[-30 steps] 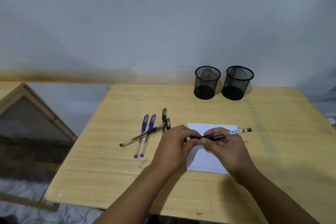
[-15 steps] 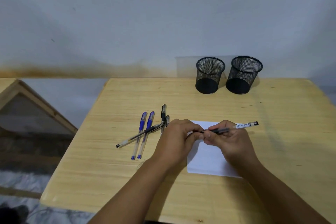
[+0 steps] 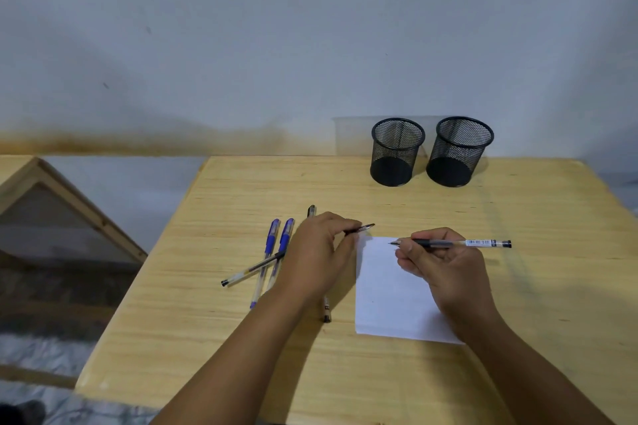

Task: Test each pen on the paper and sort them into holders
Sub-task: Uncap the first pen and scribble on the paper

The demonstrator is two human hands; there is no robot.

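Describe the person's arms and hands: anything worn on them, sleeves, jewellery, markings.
Both forearms are bare as far as the picture shows: no sleeve or cuff is visible on either. The left hand and the right hand wear no gloves. No watch, bracelet or ring shows on the wrists or the visible fingers, and no tattoo, bandage or marking is apparent. Fingernails are too small to judge.

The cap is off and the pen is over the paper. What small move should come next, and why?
Probably lower the right hand so the pen tip meets the white paper and draw a short stroke. The tip hovers bare above the sheet's top edge, the left hand holds the pulled-off cap, and both mesh holders look empty.
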